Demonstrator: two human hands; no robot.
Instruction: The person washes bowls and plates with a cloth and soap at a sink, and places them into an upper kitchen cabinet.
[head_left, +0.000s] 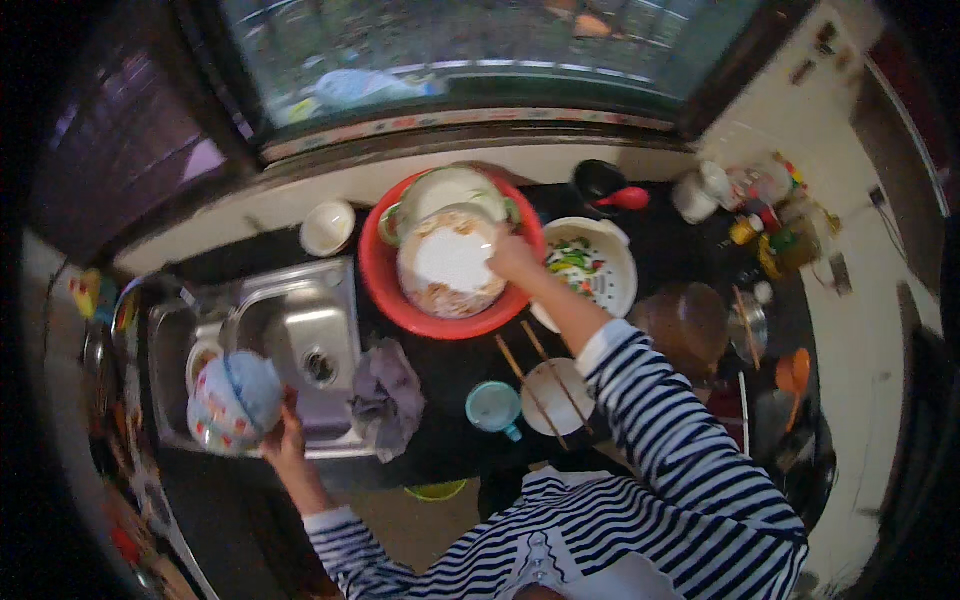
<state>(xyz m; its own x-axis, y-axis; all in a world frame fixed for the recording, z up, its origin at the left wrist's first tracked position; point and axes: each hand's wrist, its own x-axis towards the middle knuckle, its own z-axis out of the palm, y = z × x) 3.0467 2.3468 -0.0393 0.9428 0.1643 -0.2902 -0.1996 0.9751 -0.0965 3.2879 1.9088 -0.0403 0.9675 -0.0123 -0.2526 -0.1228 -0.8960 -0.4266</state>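
Note:
My left hand (283, 431) is at the right side of a rounded, light-blue and white floral vessel (234, 401), held above the left part of the steel sink (289, 326). The vessel looks like a bowl, but blur hides its exact form. My right hand (514, 255) grips the right edge of a round bowl (411, 262) with brownish food around a bright white middle. Whether that white is powder or glare, I cannot tell. The bowl sits in or just over a red plastic basin (375, 289), overlapping a pale pot (450, 184) with green handles.
A white colander (622, 262) with cut vegetables stands right of the basin. Chopsticks (532, 390) lie across a pale bowl (559, 375) beside a light-blue mug (493, 405). A grey cloth (390, 394) drapes the sink's edge. Jars (795, 240) crowd the right corner.

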